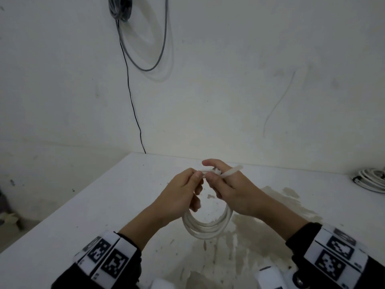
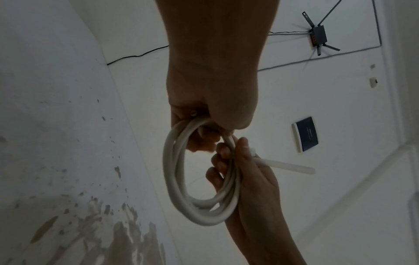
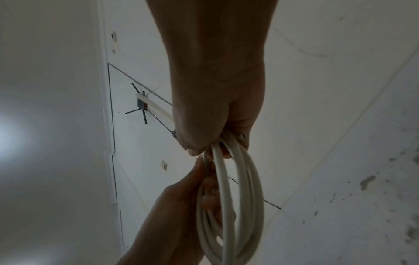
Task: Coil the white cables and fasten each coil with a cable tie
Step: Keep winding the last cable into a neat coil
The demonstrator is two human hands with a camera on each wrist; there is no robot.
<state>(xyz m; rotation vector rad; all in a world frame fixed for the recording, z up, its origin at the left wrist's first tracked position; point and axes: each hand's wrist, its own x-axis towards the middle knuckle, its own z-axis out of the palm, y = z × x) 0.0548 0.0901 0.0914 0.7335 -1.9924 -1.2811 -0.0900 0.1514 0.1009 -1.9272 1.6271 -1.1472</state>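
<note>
A white cable coil (image 1: 206, 227) hangs above the table between both hands. My left hand (image 1: 194, 178) pinches the coil's top from the left, fingers curled through the loops. My right hand (image 1: 208, 170) pinches a translucent white cable tie (image 1: 233, 171) at the coil's top; the tie's tail sticks out up and to the right. In the left wrist view the coil (image 2: 175, 179) hangs from the left hand (image 2: 211, 125), and the tie tail (image 2: 290, 165) juts past the right hand (image 2: 244, 179). The right wrist view shows the loops (image 3: 247, 197) under the right hand (image 3: 215, 136). The tie's head is hidden.
The white table (image 1: 104, 205) bears brownish stains (image 1: 260, 222) under the hands. Other white coils (image 1: 373, 180) lie at its right edge. A grey cable (image 1: 145, 65) hangs on the wall behind. A router (image 2: 317, 35) and a dark box (image 2: 307, 133) are on the wall.
</note>
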